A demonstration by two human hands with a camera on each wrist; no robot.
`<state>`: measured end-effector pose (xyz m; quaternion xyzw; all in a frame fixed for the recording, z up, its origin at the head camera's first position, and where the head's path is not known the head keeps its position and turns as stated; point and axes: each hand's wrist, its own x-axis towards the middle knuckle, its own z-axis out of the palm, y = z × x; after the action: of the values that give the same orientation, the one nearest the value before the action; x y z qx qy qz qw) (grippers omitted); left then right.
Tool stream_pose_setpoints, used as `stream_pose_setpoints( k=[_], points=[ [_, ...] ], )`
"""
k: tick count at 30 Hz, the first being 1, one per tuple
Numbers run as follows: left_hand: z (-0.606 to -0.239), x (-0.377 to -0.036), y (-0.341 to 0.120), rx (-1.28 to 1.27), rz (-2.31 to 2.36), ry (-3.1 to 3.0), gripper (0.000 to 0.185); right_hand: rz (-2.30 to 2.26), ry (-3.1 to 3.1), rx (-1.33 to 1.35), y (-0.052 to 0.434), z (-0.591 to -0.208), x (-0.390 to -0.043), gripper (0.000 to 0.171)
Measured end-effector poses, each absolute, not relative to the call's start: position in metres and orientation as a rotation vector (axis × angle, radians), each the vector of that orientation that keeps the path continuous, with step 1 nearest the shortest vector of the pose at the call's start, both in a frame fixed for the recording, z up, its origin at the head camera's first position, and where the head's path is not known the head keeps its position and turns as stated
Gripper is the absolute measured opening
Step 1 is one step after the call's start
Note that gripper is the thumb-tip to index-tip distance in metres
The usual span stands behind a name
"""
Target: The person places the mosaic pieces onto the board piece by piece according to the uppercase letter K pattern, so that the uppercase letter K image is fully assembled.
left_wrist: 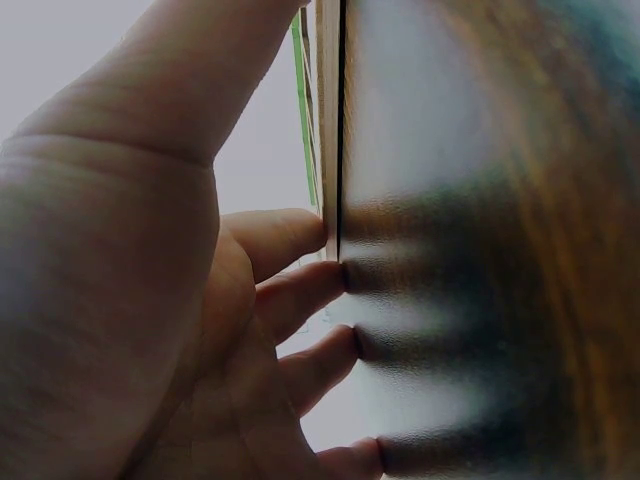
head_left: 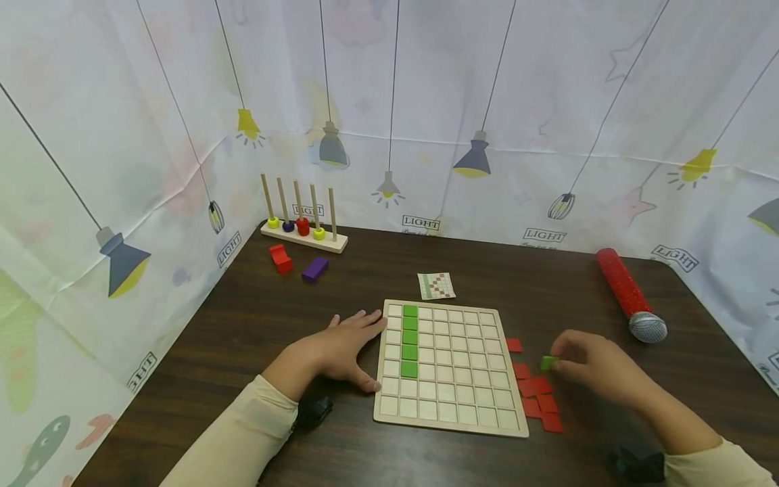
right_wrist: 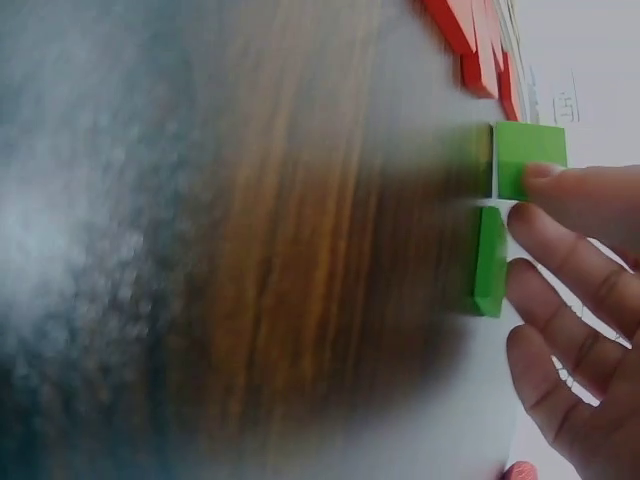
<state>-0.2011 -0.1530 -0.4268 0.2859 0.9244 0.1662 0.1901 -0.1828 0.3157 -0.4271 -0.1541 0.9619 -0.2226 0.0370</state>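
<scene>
Dark wood bench (head_left: 255,338) w/ lamp-print cloth walls round it. Grid board (head_left: 450,365) sits at centre, 4 green tiles (head_left: 410,340) in its 2nd column. Left hand (head_left: 341,348) lies flat on the bench, fingers (left_wrist: 300,295) straight, tips touching the board's left edge. Right hand (head_left: 593,368), right of the board, pinches a green tile (head_left: 549,362); the wrist view shows a 2nd green tile (right_wrist: 489,262) just beside it, prob. on the bench. Red tiles (head_left: 538,396) lie between that hand and the board. Pattern card (head_left: 436,285) behind the board; red mic (head_left: 629,295) far right; peg rack (head_left: 302,226), red block (head_left: 281,258), purple block (head_left: 314,268) far left.
</scene>
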Motion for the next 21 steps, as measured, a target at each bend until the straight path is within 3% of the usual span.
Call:
stream_pose_setpoints(
  k=[9, 21],
  points=[
    [-0.427, -0.201, -0.153, 0.814, 0.481, 2.600, 0.113, -0.824, 2.948, -0.316, 0.313, -0.421, -0.184, 0.019],
    [-0.425, -0.200, -0.153, 0.813, 0.490, 2.591, 0.113, -1.002, 2.906, -0.363, 0.277, -0.419, -0.188, 0.017]
  ],
)
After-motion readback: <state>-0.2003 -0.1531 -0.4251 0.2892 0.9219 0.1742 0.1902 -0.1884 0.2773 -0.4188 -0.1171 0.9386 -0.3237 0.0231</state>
